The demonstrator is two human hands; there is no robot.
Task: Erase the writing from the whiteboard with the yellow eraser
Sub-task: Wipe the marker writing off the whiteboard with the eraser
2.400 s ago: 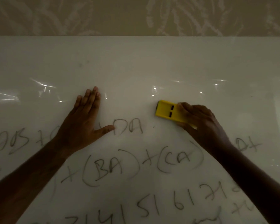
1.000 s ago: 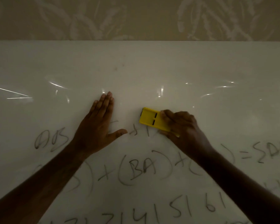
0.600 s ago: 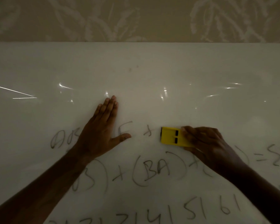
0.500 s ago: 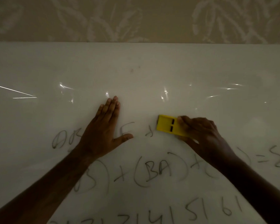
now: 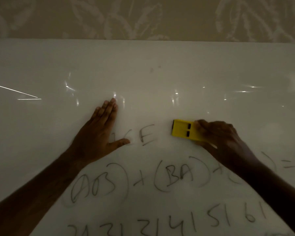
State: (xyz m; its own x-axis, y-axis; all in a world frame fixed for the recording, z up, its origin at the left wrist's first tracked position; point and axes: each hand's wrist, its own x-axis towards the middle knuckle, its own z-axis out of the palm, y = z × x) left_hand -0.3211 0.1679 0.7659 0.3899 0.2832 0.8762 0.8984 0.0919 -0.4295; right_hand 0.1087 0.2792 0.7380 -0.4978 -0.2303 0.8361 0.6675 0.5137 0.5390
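The whiteboard point(image 5: 160, 68) fills most of the view, its upper half bare. My right hand point(image 5: 218, 140) grips the yellow eraser point(image 5: 182, 131) and presses it flat on the board, right of a handwritten "E" point(image 5: 146, 135). My left hand point(image 5: 99, 133) lies flat on the board, fingers together and thumb out, holding nothing. Lines of dark handwriting point(image 5: 175, 174) such as "(BA)" run below both hands, with a row of digits point(image 5: 186, 223) under them. My forearms cover parts of the writing.
Patterned beige wallpaper point(image 5: 143, 16) shows above the board's top edge. Bright light reflections point(image 5: 15, 91) streak the glossy surface at the left and across the middle.
The eraser has swept over the top line: "DA" and the "+" sign are wiped away and only "E" remains beside my left thumb. The view has shifted left. My left hand stays flat.
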